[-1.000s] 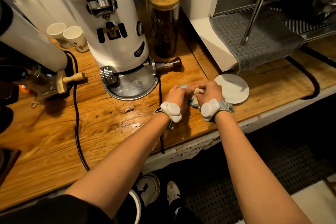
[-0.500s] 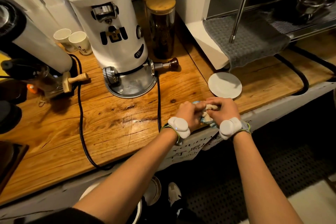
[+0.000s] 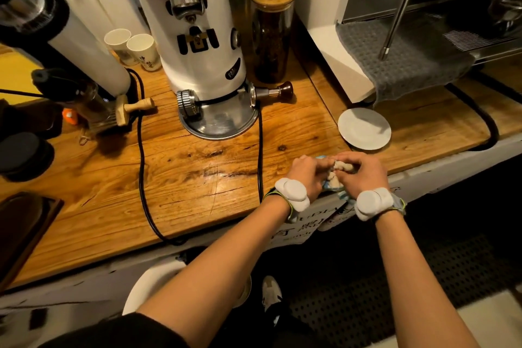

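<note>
A small crumpled cloth (image 3: 334, 178), pale with a light blue edge, sits bunched between both hands at the front edge of the wooden counter (image 3: 180, 178). My left hand (image 3: 306, 175) grips its left side with curled fingers. My right hand (image 3: 364, 172) pinches its top and right side. Most of the cloth is hidden by the fingers. A white band sits on each wrist.
A white saucer (image 3: 364, 128) lies just behind the hands. The white coffee grinder (image 3: 197, 45) with its steel base stands at the back centre, two black cables (image 3: 142, 167) running forward. A coffee bean jar (image 3: 271, 31), two paper cups (image 3: 132, 46), a brush (image 3: 132, 109) and the espresso machine's grey cloth (image 3: 401, 59) are behind.
Both hands have drawn the cloth back from beside the saucer to the counter's front edge, still bunching it between them. The view has shifted with them.
</note>
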{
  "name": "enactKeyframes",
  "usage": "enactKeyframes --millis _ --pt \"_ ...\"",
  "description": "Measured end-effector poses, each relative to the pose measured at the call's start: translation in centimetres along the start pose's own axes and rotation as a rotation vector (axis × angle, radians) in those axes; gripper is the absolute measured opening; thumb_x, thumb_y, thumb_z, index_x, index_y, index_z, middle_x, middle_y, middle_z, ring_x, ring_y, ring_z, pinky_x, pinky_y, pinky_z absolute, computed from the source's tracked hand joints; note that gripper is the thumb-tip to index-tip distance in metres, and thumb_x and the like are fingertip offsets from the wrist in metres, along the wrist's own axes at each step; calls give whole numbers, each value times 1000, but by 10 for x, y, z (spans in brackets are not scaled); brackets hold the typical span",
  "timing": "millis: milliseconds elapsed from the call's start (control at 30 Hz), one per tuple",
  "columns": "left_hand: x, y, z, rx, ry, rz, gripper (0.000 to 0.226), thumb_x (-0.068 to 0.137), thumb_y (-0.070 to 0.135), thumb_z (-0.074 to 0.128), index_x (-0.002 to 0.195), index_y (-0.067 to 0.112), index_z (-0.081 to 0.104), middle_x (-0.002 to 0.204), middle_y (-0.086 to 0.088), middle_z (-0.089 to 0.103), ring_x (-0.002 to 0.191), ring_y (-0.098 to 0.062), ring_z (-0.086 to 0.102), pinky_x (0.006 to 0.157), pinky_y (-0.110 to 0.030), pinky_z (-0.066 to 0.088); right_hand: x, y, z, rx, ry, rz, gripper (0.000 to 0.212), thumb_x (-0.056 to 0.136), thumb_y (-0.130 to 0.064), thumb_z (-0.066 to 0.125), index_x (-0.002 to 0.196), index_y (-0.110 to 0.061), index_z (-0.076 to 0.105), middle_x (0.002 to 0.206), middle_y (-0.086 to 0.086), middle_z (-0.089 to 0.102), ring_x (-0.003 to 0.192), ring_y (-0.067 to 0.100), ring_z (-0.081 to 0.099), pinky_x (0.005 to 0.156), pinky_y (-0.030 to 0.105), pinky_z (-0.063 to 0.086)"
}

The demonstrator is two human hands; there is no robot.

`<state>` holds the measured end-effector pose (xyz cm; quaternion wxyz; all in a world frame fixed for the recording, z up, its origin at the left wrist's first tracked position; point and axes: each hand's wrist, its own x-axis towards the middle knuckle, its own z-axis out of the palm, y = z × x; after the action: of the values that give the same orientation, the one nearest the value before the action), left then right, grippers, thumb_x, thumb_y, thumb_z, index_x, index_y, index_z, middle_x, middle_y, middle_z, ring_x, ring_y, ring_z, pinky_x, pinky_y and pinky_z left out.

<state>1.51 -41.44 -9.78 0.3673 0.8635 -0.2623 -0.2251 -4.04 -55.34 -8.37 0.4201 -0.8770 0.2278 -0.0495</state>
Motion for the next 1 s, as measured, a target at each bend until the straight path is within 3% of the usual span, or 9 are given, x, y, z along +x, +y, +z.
enactKeyframes --millis 133,233,367,533,667,767,900,1000 --pt "-26 -16 -12 -129 112 -48 37 89 2 60 123 14 68 125 -2 68 124 -20 58 108 -23 39 -6 -15 18 22 -65 -30 27 72 1 79 94 -14 78 99 2 74 91 16 68 84 27 53" --pt "-40 -20 -24 -203 108 -68 39 88 4 63 125 14 66 126 -1 67 122 -14 59 107 -28 44 -8 -22 27 33 -125 -17 27 72 -2 81 97 -12 77 100 4 74 92 18 69 82 26 54" --pt "-64 -29 -49 -264 209 -107 39 88 13 67 126 21 65 126 8 67 117 -3 58 100 -19 44 -16 -42 37 119 -204 -8 28 74 -3 80 100 -12 77 97 3 75 93 17 69 87 32 56" --pt "-99 -55 -79 -219 413 -111 38 86 15 69 122 27 68 120 14 69 112 4 58 95 -11 43 -26 -84 68 134 -269 -120 30 72 -11 83 98 -26 76 91 -13 72 86 -1 65 72 12 49" --pt "-125 -81 -84 -184 442 -159 39 85 9 68 121 23 69 120 9 69 112 2 58 99 -17 47 -39 -106 105 13 -354 -154 29 73 -11 82 100 -19 76 96 -4 74 90 10 67 82 26 54" --pt "-143 -100 -82 -180 449 -227 42 86 9 68 125 24 66 127 8 66 121 -6 58 104 -23 46 -49 -117 131 -111 -373 -214 26 74 -8 80 97 -18 77 97 -1 74 93 14 67 81 24 52" --pt "-162 -114 -90 -214 502 -282 42 87 10 67 126 26 66 125 11 67 119 -2 58 98 -13 44 -58 -126 151 -100 -399 -224 26 72 -8 79 95 -19 75 95 -2 74 97 18 67 87 32 54" --pt "-178 -123 -101 -204 526 -303 41 87 9 66 126 24 66 123 11 68 115 0 59 97 -12 46 -64 -136 166 -93 -424 -246 25 70 -14 83 93 -20 75 93 -3 74 92 16 67 83 29 54"
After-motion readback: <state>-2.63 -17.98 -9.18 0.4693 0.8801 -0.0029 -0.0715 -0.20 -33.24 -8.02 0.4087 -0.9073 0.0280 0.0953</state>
